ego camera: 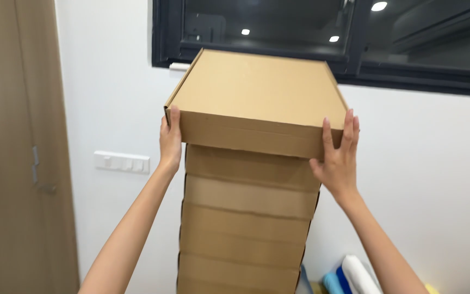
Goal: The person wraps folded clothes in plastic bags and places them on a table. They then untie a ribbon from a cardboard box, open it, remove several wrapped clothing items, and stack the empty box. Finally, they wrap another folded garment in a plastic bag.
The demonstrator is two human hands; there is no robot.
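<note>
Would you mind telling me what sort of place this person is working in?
Probably a plain indoor room used for packing or storage. Both hands, left hand and right hand, grip the top box of a tall stack of cardboard boxes against a white wall, beneath a dark window, beside a wooden door.

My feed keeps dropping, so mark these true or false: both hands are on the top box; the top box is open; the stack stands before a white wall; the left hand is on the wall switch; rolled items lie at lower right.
1. Both hands are on the top box. True: the left hand is at its left corner, the right hand at its right corner.
2. The top box is open. False: its lid is shut flat.
3. The stack of boxes stands before a white wall. True.
4. The left hand is on the wall switch. False: it is on the box, apart from the switch.
5. Rolled items lie at lower right. True.
</note>
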